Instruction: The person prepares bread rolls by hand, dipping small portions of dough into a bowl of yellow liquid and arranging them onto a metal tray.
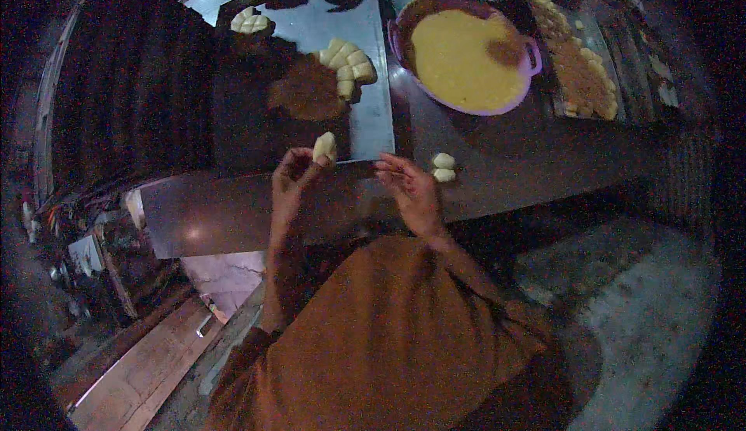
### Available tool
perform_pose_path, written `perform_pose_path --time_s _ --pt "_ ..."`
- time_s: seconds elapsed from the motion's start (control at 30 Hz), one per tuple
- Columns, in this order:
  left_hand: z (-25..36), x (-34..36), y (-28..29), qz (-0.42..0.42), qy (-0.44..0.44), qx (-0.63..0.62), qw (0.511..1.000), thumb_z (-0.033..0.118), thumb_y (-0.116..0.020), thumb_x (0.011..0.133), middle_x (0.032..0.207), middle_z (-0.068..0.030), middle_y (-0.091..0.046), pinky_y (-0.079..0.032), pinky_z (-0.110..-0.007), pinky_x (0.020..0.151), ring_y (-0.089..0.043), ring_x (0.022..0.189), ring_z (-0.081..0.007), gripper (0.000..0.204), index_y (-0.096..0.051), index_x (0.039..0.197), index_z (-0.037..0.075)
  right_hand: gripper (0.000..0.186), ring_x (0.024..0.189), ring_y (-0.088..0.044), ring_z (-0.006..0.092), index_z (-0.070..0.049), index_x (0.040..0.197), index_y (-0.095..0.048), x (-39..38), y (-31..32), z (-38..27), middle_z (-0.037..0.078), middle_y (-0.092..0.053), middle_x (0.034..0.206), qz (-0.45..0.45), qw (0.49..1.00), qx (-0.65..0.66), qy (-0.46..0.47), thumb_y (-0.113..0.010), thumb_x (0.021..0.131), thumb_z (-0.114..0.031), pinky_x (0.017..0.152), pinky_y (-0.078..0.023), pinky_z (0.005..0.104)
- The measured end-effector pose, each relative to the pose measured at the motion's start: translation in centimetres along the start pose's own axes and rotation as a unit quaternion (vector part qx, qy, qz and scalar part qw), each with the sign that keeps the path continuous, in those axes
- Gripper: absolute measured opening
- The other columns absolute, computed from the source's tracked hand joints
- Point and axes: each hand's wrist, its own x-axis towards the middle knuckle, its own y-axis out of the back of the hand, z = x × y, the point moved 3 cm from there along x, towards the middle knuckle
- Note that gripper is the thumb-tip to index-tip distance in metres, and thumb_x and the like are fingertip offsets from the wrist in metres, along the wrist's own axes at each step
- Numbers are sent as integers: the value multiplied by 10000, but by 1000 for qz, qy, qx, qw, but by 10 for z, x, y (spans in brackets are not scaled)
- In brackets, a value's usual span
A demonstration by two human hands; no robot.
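My left hand point(294, 179) is closed, its thumb and fingers pinching a pale dough piece point(325, 147) above the near edge of a metal tray point(372, 124). To its right, my right hand point(414, 194) is open and holds nothing, fingers stretched toward the tray's near right corner. Two small pale dough pieces point(444, 168) lie one behind the other on the table, just right of that hand. On the tray, a curved cluster of joined dough pieces point(346, 64) sits near the right side, and a smaller cluster point(249, 21) farther back left. Shadow hides much of the tray.
A purple basin point(497, 110) with handles holds a yellow mixture, right of the tray on the dark table point(536, 147). Beyond it at the far right are many pale and brownish pieces point(583, 81) on another tray. A pinkish cloth or sheet point(225, 282) shows below the table's left end.
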Motion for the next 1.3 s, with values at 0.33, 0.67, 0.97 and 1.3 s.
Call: perform_pose_path --time_s 0.33,0.67,0.97,1.3 --pt "19 -54 -54 43 -119 37 991 83 -684 837 1042 -37 -592 -446 -300 875 -565 973 -152 282 -559 1088 51 250 893 -634 136 2 1057 -667 7 12 -32 64 -688 986 70 985 -136 76 -712 816 -51 795 -509 256" --pt "46 -58 -129 -138 -539 198 807 208 -717 765 968 -141 -644 -489 -361 816 -629 909 -304 290 -639 978 27 292 1019 -584 152 -36 1179 -597 -48 49 -4 77 -620 1131 -95 979 181 -8 -612 895 -103 838 -498 282" --pt "15 -46 -197 -288 -204 -172 920 423 -576 886 1100 -109 -625 -425 -368 941 -576 1060 -235 499 -568 1160 6 351 1025 -583 149 -32 1240 -556 -9 124 -36 65 -622 1121 -16 950 313 5 -607 898 -94 855 -490 281" --pt "11 -30 -64 -1 -72 55 996 137 -622 903 983 -46 -656 -460 -301 844 -591 947 -146 142 -649 996 33 277 725 -539 73 -29 1164 -617 240 196 -224 -28 -594 810 -155 942 -243 171 -617 910 -138 653 -455 250"
